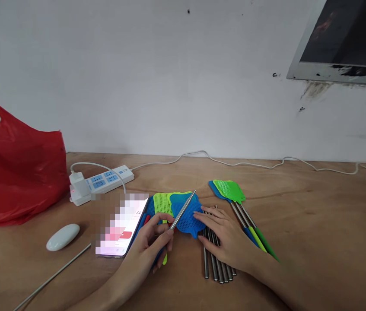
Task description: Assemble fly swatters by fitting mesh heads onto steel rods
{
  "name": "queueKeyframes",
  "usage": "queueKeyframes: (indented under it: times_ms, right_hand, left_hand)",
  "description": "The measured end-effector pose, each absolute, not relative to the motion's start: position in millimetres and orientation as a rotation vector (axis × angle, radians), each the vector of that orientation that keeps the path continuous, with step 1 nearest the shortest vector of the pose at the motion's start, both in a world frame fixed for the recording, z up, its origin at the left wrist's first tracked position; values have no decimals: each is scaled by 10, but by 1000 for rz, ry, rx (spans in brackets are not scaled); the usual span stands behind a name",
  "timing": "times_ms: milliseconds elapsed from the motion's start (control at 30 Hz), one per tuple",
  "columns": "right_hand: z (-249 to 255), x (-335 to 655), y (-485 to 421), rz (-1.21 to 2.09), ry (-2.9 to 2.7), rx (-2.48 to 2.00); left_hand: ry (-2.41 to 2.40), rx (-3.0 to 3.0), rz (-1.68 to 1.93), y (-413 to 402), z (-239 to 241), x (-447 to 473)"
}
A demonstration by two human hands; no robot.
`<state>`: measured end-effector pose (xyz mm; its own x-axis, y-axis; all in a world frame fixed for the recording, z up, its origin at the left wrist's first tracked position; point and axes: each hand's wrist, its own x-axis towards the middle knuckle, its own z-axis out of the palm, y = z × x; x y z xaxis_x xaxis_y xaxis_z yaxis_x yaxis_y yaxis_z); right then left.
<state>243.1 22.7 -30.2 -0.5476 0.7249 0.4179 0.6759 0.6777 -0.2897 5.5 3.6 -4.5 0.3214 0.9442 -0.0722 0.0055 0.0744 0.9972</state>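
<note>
My left hand [152, 242] is closed around a slim metal rod [183, 210] that slants up to the right. Something blue shows below that palm, perhaps the rod's grip. My right hand [223, 237] has its fingers spread, their tips touching a blue perforated fly swatter head [186, 214]. Beneath it lie several loose metal rods [217, 263], partly covered by the hand. A yellow-green swatter head [163, 205] lies behind the blue one. To the right, assembled fly swatters [230, 190] with blue, yellow-green and green grips lie together.
A lit phone [127, 229] lies left of my left hand, partly blurred out. Further left are a white mouse-shaped object [62, 237], a power strip [105, 183] with a plugged-in charger, and a red plastic bag [17, 172]. A white cable [234, 164] runs along the wall.
</note>
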Motion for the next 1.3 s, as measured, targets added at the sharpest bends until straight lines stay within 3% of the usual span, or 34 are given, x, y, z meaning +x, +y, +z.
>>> queueKeyframes:
  times_ms: [267, 500, 700, 867, 1300]
  right_hand:
    - [-265, 2455, 241, -73, -2170, -877]
    - [-139, 2571, 225, 96, -1706, -1017]
    - [-147, 2617, 275, 628, -1290, -1123]
    - [-85, 2603, 296, 1143, -885, -934]
    - [-80, 2611, 344, 1425, -515, -853]
  left_hand:
    - [1011, 1277, 900, 24, -94, 33]
    - [1062, 1328, 825, -1, -60, 45]
    - [1046, 1377, 773, -16, -64, 48]
    - [1011, 1374, 720, -65, -55, 45]
    - [947, 1394, 639, -124, 22, 84]
